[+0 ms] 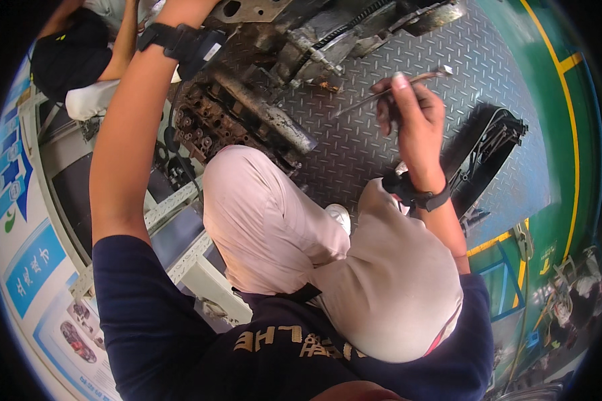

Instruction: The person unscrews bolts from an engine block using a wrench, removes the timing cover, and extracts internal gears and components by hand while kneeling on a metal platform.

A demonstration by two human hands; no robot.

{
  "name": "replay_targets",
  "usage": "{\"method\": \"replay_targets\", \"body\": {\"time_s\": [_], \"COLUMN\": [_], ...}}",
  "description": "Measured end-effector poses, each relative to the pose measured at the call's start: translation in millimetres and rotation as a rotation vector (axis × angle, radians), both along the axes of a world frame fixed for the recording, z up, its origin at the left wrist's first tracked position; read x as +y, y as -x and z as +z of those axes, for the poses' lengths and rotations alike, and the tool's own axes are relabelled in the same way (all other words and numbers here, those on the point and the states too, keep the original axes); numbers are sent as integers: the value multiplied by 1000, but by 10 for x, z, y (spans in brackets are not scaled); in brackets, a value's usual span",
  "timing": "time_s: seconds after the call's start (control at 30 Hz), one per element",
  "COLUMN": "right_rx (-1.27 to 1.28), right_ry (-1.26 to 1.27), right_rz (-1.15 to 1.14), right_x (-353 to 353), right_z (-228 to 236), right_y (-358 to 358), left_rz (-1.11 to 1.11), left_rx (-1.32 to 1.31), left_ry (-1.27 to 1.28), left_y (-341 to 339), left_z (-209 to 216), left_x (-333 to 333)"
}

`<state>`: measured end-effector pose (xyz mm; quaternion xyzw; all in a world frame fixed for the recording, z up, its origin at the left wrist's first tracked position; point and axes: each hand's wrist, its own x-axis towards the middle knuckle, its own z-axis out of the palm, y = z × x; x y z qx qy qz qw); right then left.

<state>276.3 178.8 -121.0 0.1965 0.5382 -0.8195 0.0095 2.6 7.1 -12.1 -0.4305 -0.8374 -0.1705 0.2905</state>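
Observation:
My right hand (411, 107) is raised over the patterned metal floor plate. Its fingers are closed round a slim metal rod tool (425, 77) with a shiny, thicker head at its right end. The thin end of the tool slants down to the left. My left hand (188, 10) reaches to the top edge of the view, beside a flat metal plate with holes (257, 9); its fingers are cut off, so their hold does not show. Ahead of my knees lie a grimy engine cylinder head (211, 117) and a large metal casting (314, 50).
A long black cover-like part (485, 157) lies right of my right wrist. Another person in a black cap (70, 63) crouches at the far left, close to my left arm. A pale metal frame (180, 264) stands by my left knee. Green floor (548, 120) with yellow lines borders the plate.

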Motion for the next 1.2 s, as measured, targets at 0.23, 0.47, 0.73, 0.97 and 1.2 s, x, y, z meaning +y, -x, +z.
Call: {"method": "replay_targets", "body": {"time_s": [0.23,0.47,0.73,0.97,1.2], "right_rx": [185,-60,-204,-121,-209], "right_ry": [288,1053,1088,1129,1279], "right_rz": [-309,-153,-157,-97,-88], "right_x": [133,57,-109,-96,-219], "right_z": [-18,-938,-905,-966,-1010], "right_y": [329,473,625,670,712], "left_rz": [5,-15,-37,-29,-16], "left_rx": [17,14,66,55,31], "left_ry": [42,28,53,52,52], "left_y": [8,17,56,48,27], "left_z": [29,8,-11,15,30], "left_x": [-9,8,-16,-14,0]}}
